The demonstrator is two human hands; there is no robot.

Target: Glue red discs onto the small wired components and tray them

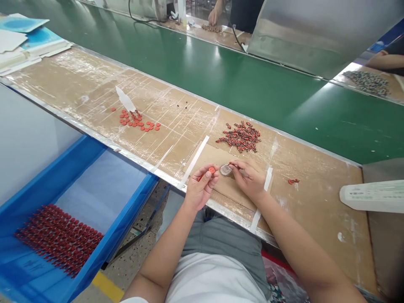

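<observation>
My left hand [202, 185] is closed around a small red round disc [211, 170], its face turned up between thumb and fingers. My right hand [249, 179] pinches a small dark-and-red piece [231, 164] by the fingertips; its exact shape is hard to make out. Just under those fingertips is a small clear round dish [225, 169]. A brown cardboard sheet [232, 189] lies beneath both hands. Beyond them is a heap of small red-and-black parts [242, 137].
Loose red discs [139, 123] lie to the left beside a white pointed strip [125, 99]. A blue bin [126, 210] at lower left holds rows of red pieces [59, 237]. One red piece [293, 181] and a white bottle-like object [372, 196] are rightward. A green conveyor belt [195, 63] runs behind.
</observation>
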